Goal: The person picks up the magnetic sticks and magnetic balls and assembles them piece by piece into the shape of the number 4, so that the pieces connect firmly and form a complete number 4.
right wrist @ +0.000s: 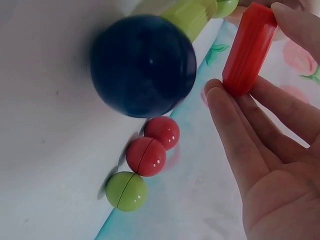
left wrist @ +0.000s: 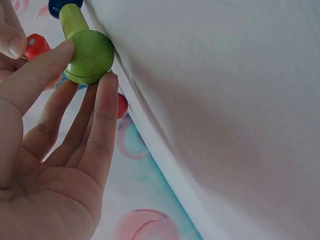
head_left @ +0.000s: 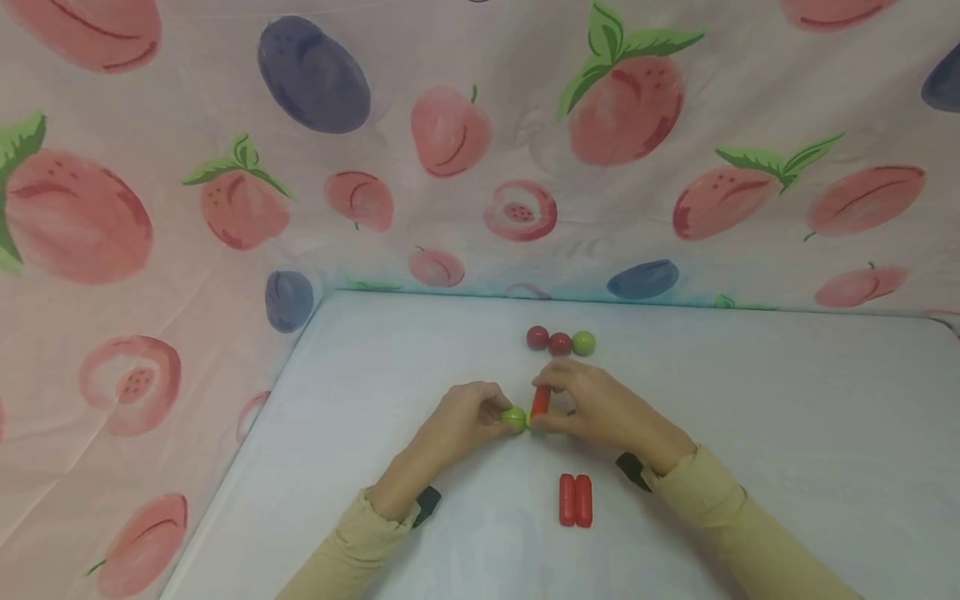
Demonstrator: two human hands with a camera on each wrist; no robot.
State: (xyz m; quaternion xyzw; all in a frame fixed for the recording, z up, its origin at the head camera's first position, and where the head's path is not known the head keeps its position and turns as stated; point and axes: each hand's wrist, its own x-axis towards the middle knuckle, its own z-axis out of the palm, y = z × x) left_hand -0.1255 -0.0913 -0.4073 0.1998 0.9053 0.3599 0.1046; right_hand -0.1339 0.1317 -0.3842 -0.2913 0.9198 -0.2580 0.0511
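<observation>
My left hand (head_left: 463, 421) pinches a green ball (head_left: 513, 419) between thumb and fingertips. In the left wrist view, a yellow-green rod (left wrist: 73, 21) runs from this ball to a dark blue ball (left wrist: 64, 7) at the far end. The blue ball (right wrist: 144, 66) looms large in the right wrist view, low over the table surface. Just right of the green ball, my right hand (head_left: 600, 407) holds a red rod (head_left: 541, 402) by its two ends, thumb at one and fingertips at the other. This red rod (right wrist: 250, 49) stands apart from the blue ball.
Two red rods (head_left: 575, 500) lie side by side on the white table (head_left: 360, 350), nearer to me. Beyond my hands sit two red balls (head_left: 560, 343) and another green ball (head_left: 583, 342) in a row. Fruit-patterned cloth (head_left: 465, 225) hangs behind and at left.
</observation>
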